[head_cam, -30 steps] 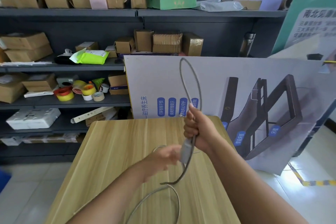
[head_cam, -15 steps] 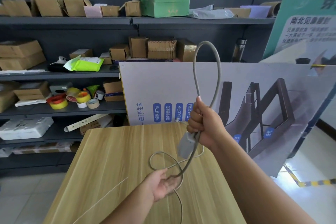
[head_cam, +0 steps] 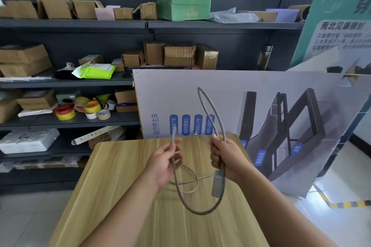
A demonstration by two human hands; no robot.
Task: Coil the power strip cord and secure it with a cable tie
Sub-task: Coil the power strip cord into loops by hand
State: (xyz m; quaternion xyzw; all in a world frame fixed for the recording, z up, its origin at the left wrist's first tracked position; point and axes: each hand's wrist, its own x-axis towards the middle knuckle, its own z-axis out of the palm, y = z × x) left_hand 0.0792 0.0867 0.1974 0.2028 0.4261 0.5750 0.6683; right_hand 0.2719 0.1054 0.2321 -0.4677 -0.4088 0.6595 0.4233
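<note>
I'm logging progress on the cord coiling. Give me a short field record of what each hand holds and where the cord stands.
left hand: pinches the cord's free end, pointing up
right hand: fist around gathered cord
loops: one above the right fist, one hanging below it
grey block: hangs under the right hand
table: thin pale cable lies on it
cable tie: none clearly visible

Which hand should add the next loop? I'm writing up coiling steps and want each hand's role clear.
Probably the left hand: it pinches the free run of the cord and can swing it over. The right hand is fisted around the gathered loops, so it is better placed to anchor them.
</note>
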